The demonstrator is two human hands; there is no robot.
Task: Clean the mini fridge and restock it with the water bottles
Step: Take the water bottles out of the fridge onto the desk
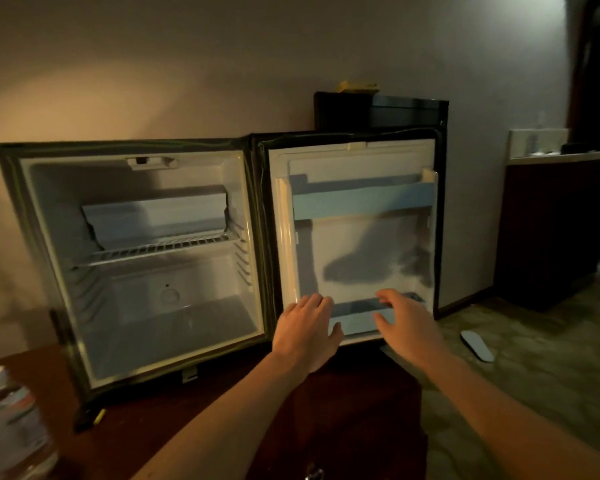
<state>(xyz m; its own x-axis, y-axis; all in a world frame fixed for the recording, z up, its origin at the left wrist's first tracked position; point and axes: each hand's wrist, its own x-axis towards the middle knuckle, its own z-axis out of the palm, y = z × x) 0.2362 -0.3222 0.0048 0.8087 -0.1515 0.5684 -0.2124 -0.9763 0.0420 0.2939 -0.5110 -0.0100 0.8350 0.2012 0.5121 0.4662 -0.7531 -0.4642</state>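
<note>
The mini fridge [52, 258] stands on a dark wooden cabinet with its door [357, 244] swung fully open to the right. Inside is a wire shelf [160, 249] and nothing on it. The door has an upper blue rail [361, 200] and a lower blue rail [355, 322]. My left hand [305, 330] and my right hand [404, 323] reach side by side at the lower rail, fingers relaxed and spread, holding nothing. A clear water bottle [9, 427] with a white cap stands at the bottom left.
The wooden cabinet top [194, 403] runs under the fridge. A white remote-like object [477, 345] lies on the patterned carpet at the right. A dark cabinet [555, 230] stands further right. A yellow item [357, 86] lies on a black box behind the door.
</note>
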